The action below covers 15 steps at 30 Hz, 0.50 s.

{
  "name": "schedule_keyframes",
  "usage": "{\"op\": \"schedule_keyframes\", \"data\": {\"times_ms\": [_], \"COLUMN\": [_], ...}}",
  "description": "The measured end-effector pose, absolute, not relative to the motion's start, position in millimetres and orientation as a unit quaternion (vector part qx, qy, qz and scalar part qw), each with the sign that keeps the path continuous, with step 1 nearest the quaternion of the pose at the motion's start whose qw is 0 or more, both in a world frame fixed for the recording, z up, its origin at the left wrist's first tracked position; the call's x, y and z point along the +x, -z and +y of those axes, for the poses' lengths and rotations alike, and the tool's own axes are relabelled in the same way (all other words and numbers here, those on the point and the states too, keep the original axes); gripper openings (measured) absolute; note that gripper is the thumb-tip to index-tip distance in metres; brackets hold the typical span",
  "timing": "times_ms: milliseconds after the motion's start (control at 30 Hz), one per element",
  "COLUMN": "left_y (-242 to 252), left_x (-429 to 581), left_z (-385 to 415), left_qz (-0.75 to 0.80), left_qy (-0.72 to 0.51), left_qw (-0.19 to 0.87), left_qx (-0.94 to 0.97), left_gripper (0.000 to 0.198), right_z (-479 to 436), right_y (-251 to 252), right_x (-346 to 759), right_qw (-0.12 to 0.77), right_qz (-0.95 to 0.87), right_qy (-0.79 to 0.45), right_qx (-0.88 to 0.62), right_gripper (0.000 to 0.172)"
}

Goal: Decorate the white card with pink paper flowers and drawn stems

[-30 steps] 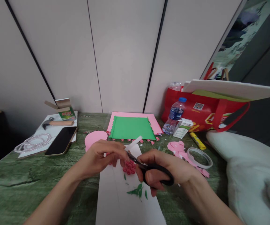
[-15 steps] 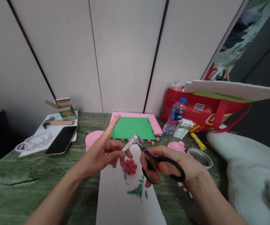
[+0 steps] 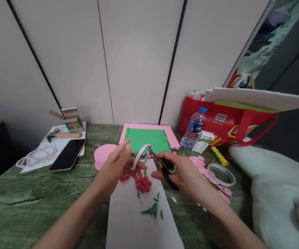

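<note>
The left hand [image 3: 119,164], at the middle of the frame, has its fingers loosely parted, with a white strip [image 3: 137,159] curled into a loop between them. The right hand [image 3: 179,169], just right of centre, is curled around the black handles of the scissors [image 3: 166,175]; the blades point up and left over the strip, and whether they touch it I cannot tell. Below the strip, a red cluster [image 3: 143,185] and some green leaves [image 3: 153,210] lie on white paper [image 3: 128,228] at lower centre. Behind the hands, a green sheet [image 3: 148,138] lies over pink sheets [image 3: 172,135], and a pink shape [image 3: 104,154] sits left of them. On the left of the tabletop [image 3: 17,204] are a phone [image 3: 67,155], a hammer [image 3: 67,135], a string of beads [image 3: 39,155] and an open box [image 3: 74,125]. Right of centre stand a bottle [image 3: 192,129] and a red bag [image 3: 208,117]; nearer lie a yellow tube [image 3: 218,156], a tape roll [image 3: 232,180] and pink pieces [image 3: 224,197]. A white cushion [image 3: 273,197] fills the lower right.
</note>
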<state>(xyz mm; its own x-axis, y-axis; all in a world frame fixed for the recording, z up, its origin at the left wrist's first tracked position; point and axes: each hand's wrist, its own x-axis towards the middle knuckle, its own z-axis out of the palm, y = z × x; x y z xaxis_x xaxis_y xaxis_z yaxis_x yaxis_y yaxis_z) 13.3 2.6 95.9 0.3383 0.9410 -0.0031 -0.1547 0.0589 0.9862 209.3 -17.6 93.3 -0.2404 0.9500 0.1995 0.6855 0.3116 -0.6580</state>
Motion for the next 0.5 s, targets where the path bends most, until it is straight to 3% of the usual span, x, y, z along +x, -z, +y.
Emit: {"op": "schedule_keyframes", "data": {"times_ms": [267,500], "left_y": [-100,-103], "left_x": [13,9], "left_z": [8,8], "left_qz": [0.418,0.400], "left_qy": [-0.432,-0.453], "left_qw": [0.621,0.622], "left_qx": [0.503,0.498], "left_gripper": [0.061,0.069], "right_z": [-27,-27], "right_y": [-105,-100], "right_x": [206,202], "right_qw": [0.238,0.195], "right_qz": [-0.765,-0.654], "right_qy": [-0.266,-0.661], "right_qx": [-0.536,-0.313], "right_gripper": [0.030,0.041]}}
